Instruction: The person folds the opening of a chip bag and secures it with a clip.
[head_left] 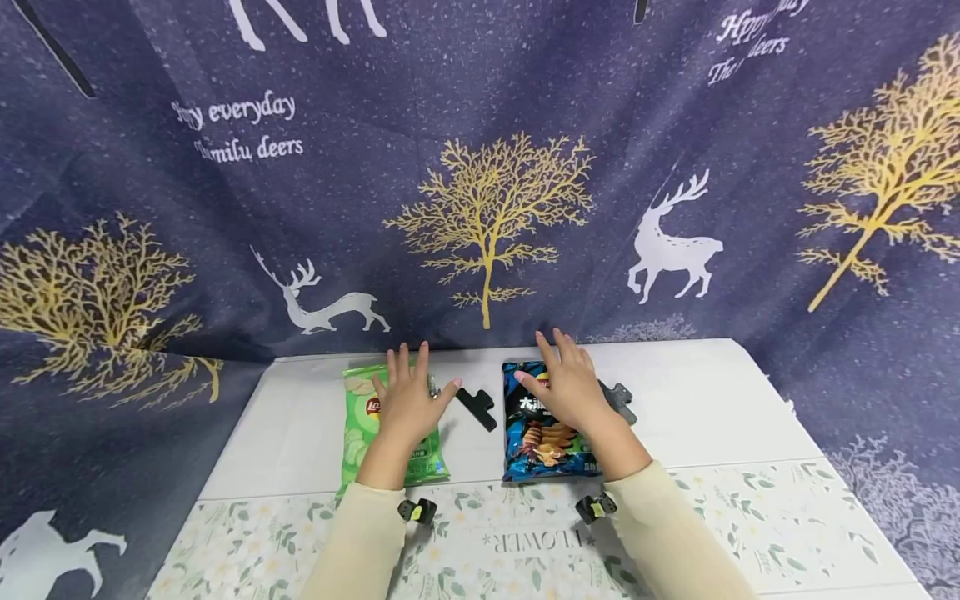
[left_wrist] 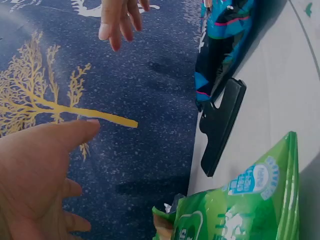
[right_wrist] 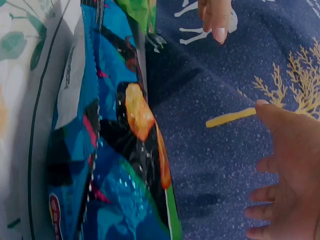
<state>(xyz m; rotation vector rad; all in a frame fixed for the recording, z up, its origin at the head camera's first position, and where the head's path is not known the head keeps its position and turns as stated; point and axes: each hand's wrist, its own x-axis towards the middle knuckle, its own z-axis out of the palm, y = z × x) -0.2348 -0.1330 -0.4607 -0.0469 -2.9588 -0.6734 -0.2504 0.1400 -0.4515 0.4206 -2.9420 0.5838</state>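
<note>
A green bag of potato chips (head_left: 358,433) lies on the left of the table, its top corner torn in the left wrist view. My left hand (head_left: 408,404) is above that bag with fingers spread, holding nothing. To the right lies a blue and black chip bag (head_left: 551,450), and over it my right hand (head_left: 573,387) is spread with nothing in its grasp. Between the bags rests a black bag clip (head_left: 477,408). A second black clip (head_left: 619,402) lies right of the blue bag, partly hidden by my right hand.
The white table (head_left: 697,400) has a flower-patterned cloth (head_left: 495,512) along its near side. Behind its far edge hangs a dark blue curtain (head_left: 480,100) printed with deer and golden trees. A wrist camera (head_left: 417,511) is strapped at the left sleeve, another (head_left: 596,507) at the right.
</note>
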